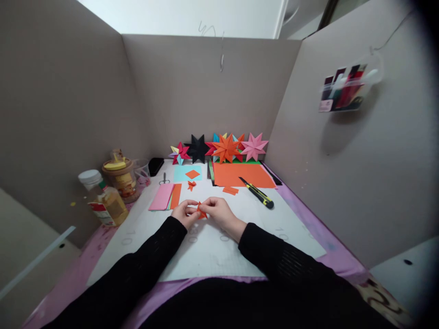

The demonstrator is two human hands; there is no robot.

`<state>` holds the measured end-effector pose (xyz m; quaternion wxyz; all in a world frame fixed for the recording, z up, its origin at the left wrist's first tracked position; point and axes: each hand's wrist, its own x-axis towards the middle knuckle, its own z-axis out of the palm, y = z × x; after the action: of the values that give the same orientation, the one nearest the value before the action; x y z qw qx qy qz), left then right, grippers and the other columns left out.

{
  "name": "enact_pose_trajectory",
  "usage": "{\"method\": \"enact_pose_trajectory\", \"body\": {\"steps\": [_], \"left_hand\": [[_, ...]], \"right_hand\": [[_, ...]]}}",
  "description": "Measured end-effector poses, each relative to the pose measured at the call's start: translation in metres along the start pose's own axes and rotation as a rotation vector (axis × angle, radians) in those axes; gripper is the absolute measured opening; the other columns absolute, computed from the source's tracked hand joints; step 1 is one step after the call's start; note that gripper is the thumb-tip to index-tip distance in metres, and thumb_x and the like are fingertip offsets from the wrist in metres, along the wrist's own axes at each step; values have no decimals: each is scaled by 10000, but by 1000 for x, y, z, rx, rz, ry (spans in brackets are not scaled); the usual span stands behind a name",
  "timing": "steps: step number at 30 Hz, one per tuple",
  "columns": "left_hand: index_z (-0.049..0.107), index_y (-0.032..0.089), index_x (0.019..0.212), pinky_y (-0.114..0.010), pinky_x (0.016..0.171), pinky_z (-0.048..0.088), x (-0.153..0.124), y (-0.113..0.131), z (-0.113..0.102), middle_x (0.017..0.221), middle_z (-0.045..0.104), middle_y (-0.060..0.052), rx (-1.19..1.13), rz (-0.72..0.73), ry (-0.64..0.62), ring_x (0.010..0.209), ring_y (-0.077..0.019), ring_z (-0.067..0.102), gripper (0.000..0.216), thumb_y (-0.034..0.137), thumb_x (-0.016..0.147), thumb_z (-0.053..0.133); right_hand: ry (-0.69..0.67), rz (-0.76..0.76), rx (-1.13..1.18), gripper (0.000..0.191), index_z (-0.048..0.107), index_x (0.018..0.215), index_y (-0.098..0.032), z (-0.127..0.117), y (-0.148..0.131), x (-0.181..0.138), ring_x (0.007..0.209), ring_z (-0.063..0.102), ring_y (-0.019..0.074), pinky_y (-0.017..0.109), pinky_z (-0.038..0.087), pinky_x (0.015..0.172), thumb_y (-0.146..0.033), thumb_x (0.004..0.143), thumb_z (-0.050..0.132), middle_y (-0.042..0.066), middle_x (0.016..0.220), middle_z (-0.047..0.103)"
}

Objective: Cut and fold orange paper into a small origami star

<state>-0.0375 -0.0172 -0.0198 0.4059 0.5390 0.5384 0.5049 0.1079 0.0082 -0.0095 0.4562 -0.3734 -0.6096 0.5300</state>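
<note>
Between my two hands is a small folded piece of orange paper (202, 214), held above the white board. My left hand (185, 214) pinches its left side with thumb and fingers. From the right, my right hand (221, 211) grips the upper edge between thumb and forefinger. Fingertips cover part of the paper, so its full shape is hidden. Just beyond lie a few small folded orange pieces (191, 185). Orange paper strips (231, 190) rest to the right of them, and an orange paper square (192, 174) sits on a light blue sheet (178, 172).
A yellow-black utility knife (262, 197) lies right, touching orange sheets (236, 175). Small scissors (164, 178) and a pink paper stack (161, 197) are left. A glue bottle (108, 201) and jar (123, 180) stand at the left wall. Folded paper stars (226, 147) lean along the back.
</note>
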Motion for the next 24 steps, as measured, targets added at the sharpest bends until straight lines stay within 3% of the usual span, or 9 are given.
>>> {"method": "enact_pose_trajectory", "body": {"steps": [8,14,20,24], "left_hand": [[540,149,871,-182,424,364,-1,1,1,609,676,-40,28,15,10,477,-124,581,406,340,555,709],[572,150,770,-209,464,407,3,-6,0,535,638,-6,1,-4,49,484,-133,587,379,382,515,727],[609,133,705,-231,482,430,4,-10,0,559,657,-35,-38,-59,23,486,-142,590,339,369,496,732],[623,136,691,-209,427,388,0,-6,1,511,629,-12,35,-36,38,422,-111,533,297,355,513,716]], "right_hand": [[26,-13,-30,213,595,633,-134,2,2,-1,568,523,117,236,389,550,-341,655,637,7,597,594],[-55,-5,-2,199,619,657,-133,3,-2,-2,570,519,114,234,397,562,-331,660,633,8,617,598],[41,-150,-100,150,626,721,-156,-4,-5,1,675,543,136,257,423,653,-300,687,601,19,716,616],[26,-194,-235,132,641,706,-164,-5,-7,-1,697,554,148,267,429,670,-282,695,584,28,727,623]]}}
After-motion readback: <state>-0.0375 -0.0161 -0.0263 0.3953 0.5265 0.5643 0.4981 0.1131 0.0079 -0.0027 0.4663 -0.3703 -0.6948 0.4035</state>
